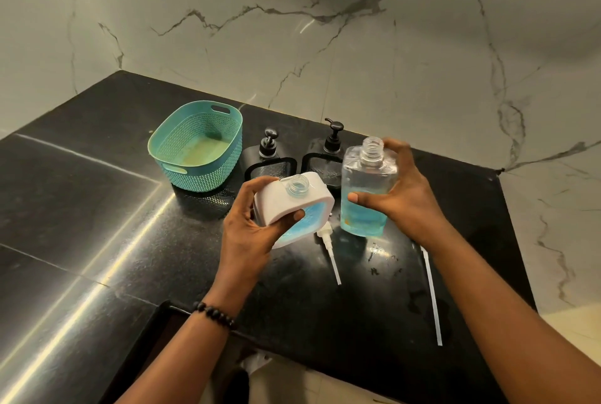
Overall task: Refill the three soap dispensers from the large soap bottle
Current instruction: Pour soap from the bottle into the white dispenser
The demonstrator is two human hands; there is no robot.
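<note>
The left hand (250,228) is gripping the white dispenser (294,205), tilted, above the black counter (97,208); the right hand (398,192) is gripping the clear soap bottle (366,189) upright beside it. Mouths want aligning closely, pouring slowly.

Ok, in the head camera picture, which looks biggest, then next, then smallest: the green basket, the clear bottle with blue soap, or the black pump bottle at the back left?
1. Green basket, clearly largest.
2. Clear bottle, held in the right hand, nearer the camera, so it may look bigger than it is.
3. Back-left black pump bottle, smallest, though partly hidden.
</note>
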